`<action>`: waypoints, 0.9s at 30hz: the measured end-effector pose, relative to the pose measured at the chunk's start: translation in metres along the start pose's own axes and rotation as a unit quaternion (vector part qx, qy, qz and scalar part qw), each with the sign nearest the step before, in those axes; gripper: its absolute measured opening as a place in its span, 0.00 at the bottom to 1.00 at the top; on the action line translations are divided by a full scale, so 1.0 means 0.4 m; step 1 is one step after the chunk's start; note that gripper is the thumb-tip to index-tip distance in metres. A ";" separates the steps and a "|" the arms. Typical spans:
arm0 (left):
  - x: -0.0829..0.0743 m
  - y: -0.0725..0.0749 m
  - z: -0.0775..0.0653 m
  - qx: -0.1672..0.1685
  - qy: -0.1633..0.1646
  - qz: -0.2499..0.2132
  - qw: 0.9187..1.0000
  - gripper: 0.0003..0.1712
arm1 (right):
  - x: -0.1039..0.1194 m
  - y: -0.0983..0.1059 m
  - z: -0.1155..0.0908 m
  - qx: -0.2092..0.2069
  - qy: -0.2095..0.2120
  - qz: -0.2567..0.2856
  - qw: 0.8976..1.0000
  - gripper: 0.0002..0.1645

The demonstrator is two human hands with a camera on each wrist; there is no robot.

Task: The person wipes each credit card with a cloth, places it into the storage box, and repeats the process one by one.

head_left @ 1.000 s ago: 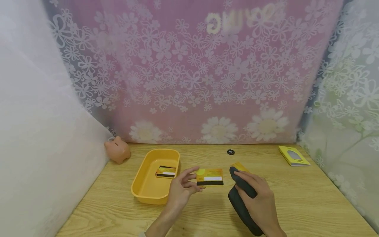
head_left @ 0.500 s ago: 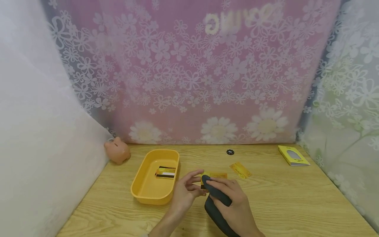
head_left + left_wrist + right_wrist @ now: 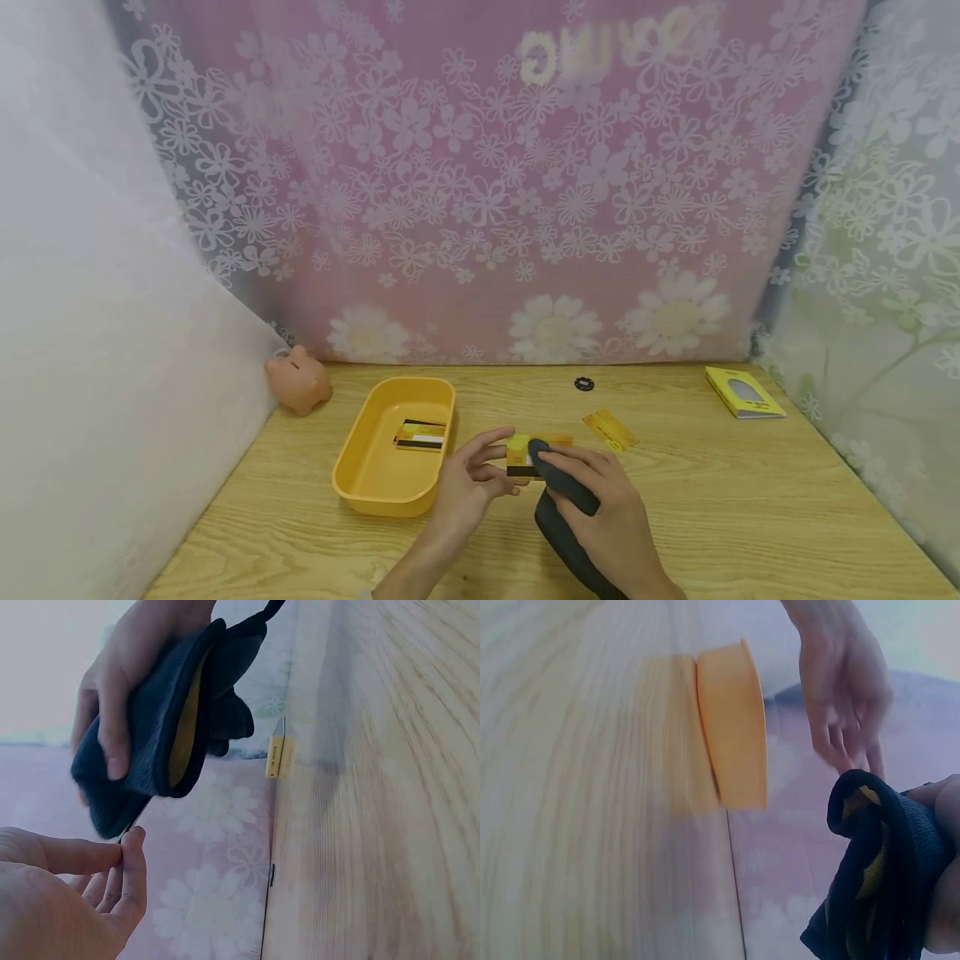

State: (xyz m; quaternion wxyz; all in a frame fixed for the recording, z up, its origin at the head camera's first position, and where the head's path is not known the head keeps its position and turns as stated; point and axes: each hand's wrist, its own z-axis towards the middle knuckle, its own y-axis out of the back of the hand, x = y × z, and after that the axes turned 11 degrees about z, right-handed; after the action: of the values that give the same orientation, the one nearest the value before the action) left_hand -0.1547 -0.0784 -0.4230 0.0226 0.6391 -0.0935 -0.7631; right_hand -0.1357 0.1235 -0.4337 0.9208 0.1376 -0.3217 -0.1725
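My left hand (image 3: 467, 487) pinches a yellow-orange card (image 3: 519, 460) by its left edge and holds it above the table; the card has a black stripe along its lower side. My right hand (image 3: 611, 517) grips a folded dark cloth (image 3: 570, 542) and presses it on the card's face, hiding the right part of the card. In the left wrist view the cloth (image 3: 146, 750) shows a dark trim and a yellow inner side, and the card is seen almost edge-on, largely hidden. The right wrist view shows the cloth (image 3: 907, 855) bunched in my hand, close to my left fingertips.
A yellow tray (image 3: 352, 467) with striped cards (image 3: 422, 435) inside stands left of my hands. Another yellow card (image 3: 611, 429) lies on the table (image 3: 750, 500) to the right. Farther back are a black chip (image 3: 584, 384), a piggy bank (image 3: 298, 381) and a yellow packet (image 3: 744, 393).
My right hand has brought the cloth leftward onto the held card, then shifted slightly right across it. This uncovered the card lying on the table. My left hand has barely moved.
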 end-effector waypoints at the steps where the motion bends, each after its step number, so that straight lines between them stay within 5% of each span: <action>1: 0.000 0.002 0.000 -0.002 0.001 -0.001 1.000 0.34 | -0.008 0.009 0.000 -0.003 -0.006 -0.005 1.000 0.42; 12: 0.030 0.055 -0.003 -0.005 0.017 0.001 1.000 0.35 | -0.076 0.119 -0.008 -0.033 -0.063 -0.031 0.997 0.42; 20: 0.014 0.186 0.031 -0.072 0.013 0.028 0.997 0.34 | -0.105 0.194 -0.011 -0.063 -0.063 -0.045 0.995 0.41; 27: 0.027 0.305 0.068 -0.110 0.051 0.097 0.988 0.35 | -0.127 0.227 -0.024 -0.070 -0.077 -0.055 0.993 0.42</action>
State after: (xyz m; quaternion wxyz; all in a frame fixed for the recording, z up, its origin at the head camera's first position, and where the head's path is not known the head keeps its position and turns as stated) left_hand -0.1937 -0.1965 -0.4082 0.1712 0.6590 -0.0690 -0.7291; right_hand -0.1459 0.2275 -0.4352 0.8894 0.0765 -0.3711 -0.2556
